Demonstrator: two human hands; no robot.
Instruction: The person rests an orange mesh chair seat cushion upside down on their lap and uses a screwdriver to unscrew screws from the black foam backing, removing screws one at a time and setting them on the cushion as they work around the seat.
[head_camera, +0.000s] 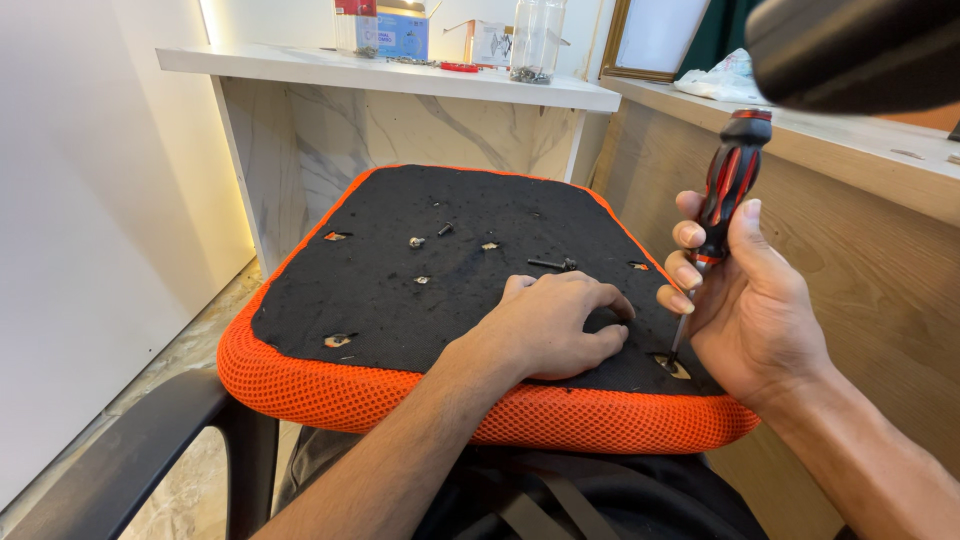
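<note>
Screwdriver (728, 185) clamped in right hand (745, 310), tip seated in near-right hole (672, 365) — left hand (555, 325), fingers curled, steadies seat cushion (400, 300); turning seems due next.

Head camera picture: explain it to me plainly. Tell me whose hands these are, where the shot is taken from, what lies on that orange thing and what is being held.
The camera sits on a person's head and looks down at their own two bare hands. The left hand rests flat on an upturned chair seat, black underneath with an orange mesh edge. The right hand holds a red and black screwdriver upright, its tip in a hole near the seat's front right corner. Loose screws lie on the black surface, and other holes show. Behind stand a white marble-look shelf and a wooden counter.
</note>
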